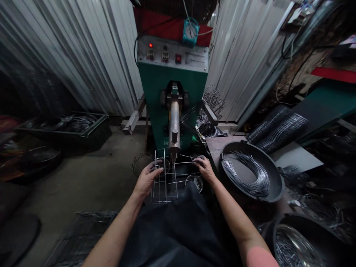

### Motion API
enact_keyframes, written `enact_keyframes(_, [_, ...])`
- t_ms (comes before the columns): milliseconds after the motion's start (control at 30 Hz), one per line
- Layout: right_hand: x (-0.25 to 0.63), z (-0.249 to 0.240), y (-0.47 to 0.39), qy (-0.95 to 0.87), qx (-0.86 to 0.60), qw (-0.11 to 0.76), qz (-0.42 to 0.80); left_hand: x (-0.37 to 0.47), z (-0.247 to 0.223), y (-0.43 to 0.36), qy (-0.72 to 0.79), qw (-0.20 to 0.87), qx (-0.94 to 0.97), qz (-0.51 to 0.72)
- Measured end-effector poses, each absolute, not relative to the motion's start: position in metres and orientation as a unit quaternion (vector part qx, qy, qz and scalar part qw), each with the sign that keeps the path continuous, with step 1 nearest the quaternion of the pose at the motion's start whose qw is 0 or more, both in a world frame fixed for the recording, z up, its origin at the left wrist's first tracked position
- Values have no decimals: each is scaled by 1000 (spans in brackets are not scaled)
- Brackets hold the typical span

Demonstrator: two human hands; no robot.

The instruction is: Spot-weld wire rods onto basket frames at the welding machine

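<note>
Head view: concrete floor [91, 178], corrugated metal walls [83, 55], green machine [172, 92].

The label on the green machine [155, 111] is partly covered by its metal arm [174, 126] and too small to read, as are the panel [172, 55] markings. The wire frame [164, 178] is thin against the dark lap, so where the right hand [205, 168] grips it cannot be told; the left hand [146, 181] covers its left edge. The crate [66, 129] contents are dark and blurred. The lower pan [306, 241] is cut off by the bottom edge. Clutter at the right is too dim to tell apart.
</note>
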State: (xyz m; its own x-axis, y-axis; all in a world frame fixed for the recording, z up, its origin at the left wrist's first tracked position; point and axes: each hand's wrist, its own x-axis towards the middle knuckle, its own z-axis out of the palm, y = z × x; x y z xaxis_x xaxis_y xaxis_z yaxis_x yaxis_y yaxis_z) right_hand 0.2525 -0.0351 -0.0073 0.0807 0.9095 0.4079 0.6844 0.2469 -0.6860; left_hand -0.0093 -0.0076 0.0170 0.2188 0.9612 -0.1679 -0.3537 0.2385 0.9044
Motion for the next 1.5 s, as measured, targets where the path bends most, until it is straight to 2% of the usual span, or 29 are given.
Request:
enact_keyframes(1033, [252,-6,-31,-659,-579,440,195,-8,23,-1,391,707,340,482])
enact_keyframes(1500, [249,2,-34,-661,-583,438,178,-9,16,1,393,709,331,484])
